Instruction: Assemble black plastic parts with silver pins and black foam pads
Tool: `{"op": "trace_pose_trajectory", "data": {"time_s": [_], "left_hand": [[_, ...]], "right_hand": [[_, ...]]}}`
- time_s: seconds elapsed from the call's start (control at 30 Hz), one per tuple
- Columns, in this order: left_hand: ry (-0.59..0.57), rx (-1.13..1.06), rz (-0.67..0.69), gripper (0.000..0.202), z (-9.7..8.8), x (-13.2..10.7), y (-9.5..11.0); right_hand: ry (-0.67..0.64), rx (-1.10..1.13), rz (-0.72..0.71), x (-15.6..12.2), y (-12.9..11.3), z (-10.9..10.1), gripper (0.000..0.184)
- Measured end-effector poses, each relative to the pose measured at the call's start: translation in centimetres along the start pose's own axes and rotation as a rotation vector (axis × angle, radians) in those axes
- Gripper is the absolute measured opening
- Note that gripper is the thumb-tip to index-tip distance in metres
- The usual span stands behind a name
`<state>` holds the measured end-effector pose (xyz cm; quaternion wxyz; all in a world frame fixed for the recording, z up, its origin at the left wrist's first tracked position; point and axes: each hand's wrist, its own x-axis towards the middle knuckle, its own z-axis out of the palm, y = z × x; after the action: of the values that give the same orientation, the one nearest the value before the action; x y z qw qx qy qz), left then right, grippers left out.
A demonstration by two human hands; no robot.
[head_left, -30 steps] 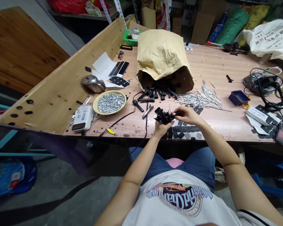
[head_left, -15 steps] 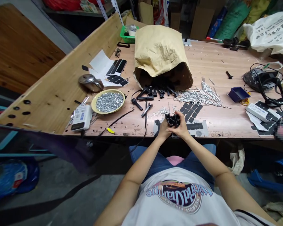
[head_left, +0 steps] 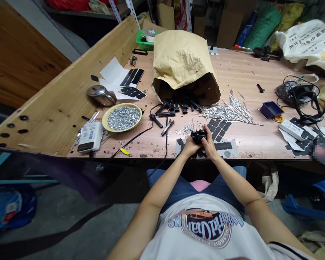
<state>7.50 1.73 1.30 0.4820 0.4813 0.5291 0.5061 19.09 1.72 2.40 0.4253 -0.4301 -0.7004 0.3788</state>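
Both my hands meet over the table's near edge around a small black plastic part (head_left: 198, 136). My left hand (head_left: 189, 146) grips it from the left and below, fingers curled. My right hand (head_left: 209, 142) closes on it from the right, thumb and fingers pinched on its top. Under the hands lies a grey sheet of black adhesive pads (head_left: 220, 134). More black plastic parts (head_left: 176, 106) spill from the open brown paper bag (head_left: 182, 63) just beyond. A heap of thin metal pins (head_left: 227, 110) lies to the right of them.
A yellow dish of small silver screws (head_left: 121, 117) sits left, beside a white device (head_left: 89, 135) and a metal pot (head_left: 100, 94). A black cable (head_left: 141, 135) crosses the wooden table (head_left: 246, 72). A blue tray (head_left: 270, 109), wired gear (head_left: 300, 94) and a white bag (head_left: 308, 43) stand right.
My hands drew the black part back from mid-table toward the near edge and closed tighter together around it. The view shifted slightly.
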Motion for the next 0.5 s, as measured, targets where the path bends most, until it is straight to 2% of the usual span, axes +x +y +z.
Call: {"op": "trace_pose_trajectory", "data": {"time_s": [0.07, 0.13, 0.2, 0.27, 0.33, 0.4, 0.5], "left_hand": [[0.066, -0.062, -0.084, 0.030, 0.1, 0.0, 0.1], [0.180, -0.147, -0.110, 0.030, -0.3, -0.1, 0.4], [0.297, -0.265, -0.069, 0.027, -1.2, -0.2, 0.8], [0.355, -0.405, 0.007, 0.026, -2.4, -0.4, 1.2], [0.357, -0.500, 0.064, 0.027, -3.3, -0.5, 1.8], [0.354, -0.493, 0.072, 0.029, -3.6, -0.5, 2.2], [0.393, -0.376, 0.022, 0.031, -3.4, -0.7, 2.4]], "right_hand": [[-0.079, -0.008, -0.013, 0.1, -0.1, -0.6, 0.078], [-0.117, -0.022, -0.017, 0.9, -0.3, -1.4, 0.076], [-0.090, -0.105, 0.046, 2.6, -0.5, -2.2, 0.065], [-0.075, -0.297, 0.148, 5.1, -0.8, -2.5, 0.046], [-0.166, -0.556, 0.215, 7.8, -1.0, -1.8, 0.032], [-0.281, -0.785, 0.245, 10.2, -1.2, -0.3, 0.027], [-0.356, -0.904, 0.229, 12.7, -1.2, 2.1, 0.026]]}}
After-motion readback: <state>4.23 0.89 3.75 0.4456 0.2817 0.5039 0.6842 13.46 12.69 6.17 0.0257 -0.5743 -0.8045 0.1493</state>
